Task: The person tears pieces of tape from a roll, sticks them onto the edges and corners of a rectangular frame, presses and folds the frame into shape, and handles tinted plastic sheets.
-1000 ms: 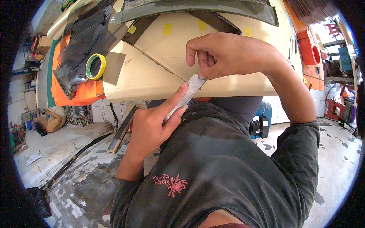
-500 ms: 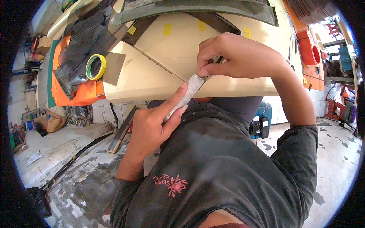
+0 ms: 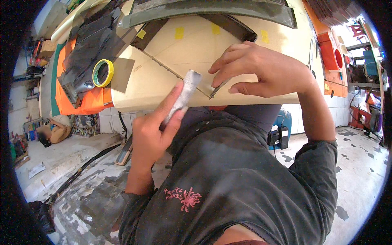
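Note:
A dark, thin-edged angular frame (image 3: 234, 26) lies on the cream-covered table (image 3: 159, 92), its near corner pointing toward me at the front edge. My left hand (image 3: 152, 132) grips a flat grey bar (image 3: 181, 97) between thumb and fingers. The bar is held up left of that corner, apart from it. Just above the frame's near right edge hovers my right hand (image 3: 267, 69), fingers spread and curved. I see nothing held in it, though its palm is partly hidden.
A yellow tape roll (image 3: 103, 73) stands beside dark translucent sheets (image 3: 87, 49) at the table's left. A long dark curved strip (image 3: 212, 16) lies across the far side. Right of the table is an orange box (image 3: 330, 51). Another person (image 3: 59, 130) is low at the far left.
My left hand has drawn the grey bar left, away from the frame's corner. My right hand has opened from a pinch at that corner, now uncovered.

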The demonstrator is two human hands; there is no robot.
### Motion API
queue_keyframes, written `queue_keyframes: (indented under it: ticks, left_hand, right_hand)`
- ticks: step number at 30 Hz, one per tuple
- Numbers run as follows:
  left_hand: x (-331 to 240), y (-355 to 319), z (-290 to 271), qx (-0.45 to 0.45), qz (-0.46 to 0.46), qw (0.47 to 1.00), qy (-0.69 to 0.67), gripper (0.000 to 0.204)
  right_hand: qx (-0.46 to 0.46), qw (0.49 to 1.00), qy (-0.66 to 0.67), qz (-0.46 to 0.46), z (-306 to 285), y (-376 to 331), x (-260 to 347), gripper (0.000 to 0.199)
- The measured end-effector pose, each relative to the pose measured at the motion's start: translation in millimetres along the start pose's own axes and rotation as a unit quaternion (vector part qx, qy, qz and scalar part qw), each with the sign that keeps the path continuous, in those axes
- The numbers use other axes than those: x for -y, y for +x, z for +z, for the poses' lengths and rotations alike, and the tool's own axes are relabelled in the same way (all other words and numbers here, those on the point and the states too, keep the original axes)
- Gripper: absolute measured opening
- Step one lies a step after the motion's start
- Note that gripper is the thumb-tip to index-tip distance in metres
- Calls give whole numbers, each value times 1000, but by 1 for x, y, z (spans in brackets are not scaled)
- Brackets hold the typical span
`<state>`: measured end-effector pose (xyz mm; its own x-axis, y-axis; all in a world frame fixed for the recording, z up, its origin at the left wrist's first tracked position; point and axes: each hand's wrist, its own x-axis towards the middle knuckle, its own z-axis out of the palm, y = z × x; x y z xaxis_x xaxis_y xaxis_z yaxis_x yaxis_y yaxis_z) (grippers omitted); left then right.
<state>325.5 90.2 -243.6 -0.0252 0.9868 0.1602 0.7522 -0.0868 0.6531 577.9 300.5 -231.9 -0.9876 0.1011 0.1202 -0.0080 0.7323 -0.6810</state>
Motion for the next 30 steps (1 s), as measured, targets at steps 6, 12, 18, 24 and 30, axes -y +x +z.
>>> queue_keyframes:
  ticks: [6,12,18,24,30]
  left_hand:
    - [3,2,-17,-30,13,999,4,51]
    - [-5,-5,-46,-41,12,999,8,52]
    - [-10,-14,-71,-33,21,999,-1,53]
    - [-32,-20,-89,-23,59,998,-18,53]
    - [-59,-27,-110,-47,61,997,-11,52]
  right_hand:
    - [-11,999,-40,-3,2,-3,12,29]
    - [-40,998,-43,14,5,6,36,29]
    - [-96,991,-88,15,8,26,69,29]
    - [-145,978,-147,-11,9,22,101,39]
    - [-216,961,-165,44,19,18,146,46]
